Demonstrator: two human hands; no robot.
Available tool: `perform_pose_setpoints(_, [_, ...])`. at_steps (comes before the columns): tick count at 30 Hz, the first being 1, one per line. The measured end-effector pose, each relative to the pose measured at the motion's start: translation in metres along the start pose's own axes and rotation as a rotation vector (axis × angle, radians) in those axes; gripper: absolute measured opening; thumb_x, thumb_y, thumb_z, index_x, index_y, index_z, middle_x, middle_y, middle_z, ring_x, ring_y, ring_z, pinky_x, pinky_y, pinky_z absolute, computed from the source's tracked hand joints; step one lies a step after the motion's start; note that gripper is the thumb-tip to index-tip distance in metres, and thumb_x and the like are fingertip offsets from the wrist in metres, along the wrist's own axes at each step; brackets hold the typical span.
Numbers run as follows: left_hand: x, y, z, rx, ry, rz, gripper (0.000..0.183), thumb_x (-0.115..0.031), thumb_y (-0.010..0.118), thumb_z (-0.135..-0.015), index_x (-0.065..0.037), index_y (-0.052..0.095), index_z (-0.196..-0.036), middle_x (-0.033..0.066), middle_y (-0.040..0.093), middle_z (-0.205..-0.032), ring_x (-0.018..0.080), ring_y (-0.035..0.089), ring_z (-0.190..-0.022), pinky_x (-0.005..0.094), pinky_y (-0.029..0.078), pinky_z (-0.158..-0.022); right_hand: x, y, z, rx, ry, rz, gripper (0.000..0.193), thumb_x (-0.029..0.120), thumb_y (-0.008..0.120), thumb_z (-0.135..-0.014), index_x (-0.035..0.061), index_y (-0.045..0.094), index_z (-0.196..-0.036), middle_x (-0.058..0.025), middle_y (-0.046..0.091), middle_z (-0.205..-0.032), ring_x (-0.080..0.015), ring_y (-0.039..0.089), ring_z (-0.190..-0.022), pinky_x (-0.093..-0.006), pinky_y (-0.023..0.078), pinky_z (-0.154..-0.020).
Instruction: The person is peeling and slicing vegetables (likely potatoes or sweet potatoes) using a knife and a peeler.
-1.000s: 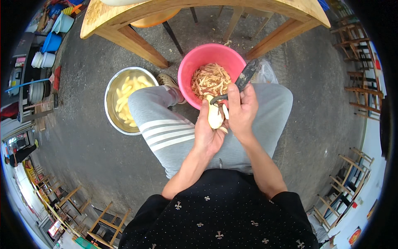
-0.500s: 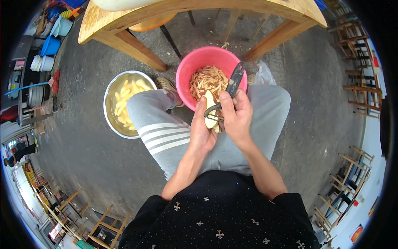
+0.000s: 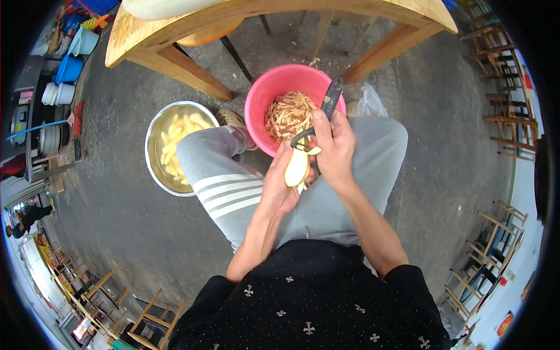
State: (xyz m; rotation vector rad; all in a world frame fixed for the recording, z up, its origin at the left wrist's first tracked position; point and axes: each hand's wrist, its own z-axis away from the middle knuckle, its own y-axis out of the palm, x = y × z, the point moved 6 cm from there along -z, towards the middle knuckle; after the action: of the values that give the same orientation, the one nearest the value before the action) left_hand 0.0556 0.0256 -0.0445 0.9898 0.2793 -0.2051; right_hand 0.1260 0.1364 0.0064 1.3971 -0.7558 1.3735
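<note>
My left hand (image 3: pixel 276 185) is closed around a long, pale yellow potato (image 3: pixel 297 168), its visible side peeled. In my right hand (image 3: pixel 336 149) is a black-handled peeler (image 3: pixel 331 99), its handle pointing away from me. The peeler's curved head lies at the potato's far end, with a pale strip of flesh beside it. Just beyond my hands stands a pink tub (image 3: pixel 256 102) holding a heap of brown and tan peelings (image 3: pixel 290 115). My fingers hide part of the potato's underside.
Left of my knee, a steel bowl (image 3: pixel 153 167) holds several peeled potatoes (image 3: pixel 175 140) in liquid. Ahead is a wooden table (image 3: pixel 201 80). A clear plastic bag (image 3: pixel 371 102) lies right of the tub. Wooden chairs (image 3: pixel 487 251) stand far right, buckets (image 3: pixel 69 69) far left.
The peeler head has moved from the potato's middle to its far end. The potato has tipped and sits slightly lower in my left hand.
</note>
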Motion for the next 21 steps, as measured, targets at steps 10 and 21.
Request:
perform_pose_setpoints(10, [-0.002, 0.015, 0.008, 0.136, -0.056, -0.052, 0.033, -0.04, 0.048, -0.116, -0.01, 0.06, -0.125, 0.0116, 0.068, -0.098, 0.017, 0.065, -0.072, 0.0292, 0.05, -0.06, -0.003, -0.029, -0.07, -0.02, -0.413, 0.654, 0.023, 0.022, 0.073, -0.104, 0.0024, 0.062, -0.1, -0.0059, 0.064, -0.073, -0.0188, 0.061, -0.064, -0.0361, 0.048, -0.064])
perform_pose_setpoints(21, [-0.022, 0.007, 0.005, 0.145, 0.259, -0.54, 0.028, -0.035, 0.054, -0.114, -0.008, 0.057, -0.121, 0.0058, 0.069, -0.102, 0.0109, 0.066, -0.08, 0.0273, 0.055, -0.069, 0.037, -0.025, -0.038, -0.032, -0.04, 0.084, 0.026, 0.025, 0.066, -0.11, 0.002, 0.067, -0.122, 0.0035, 0.07, -0.092, -0.0015, 0.063, -0.083, -0.0222, 0.05, -0.064])
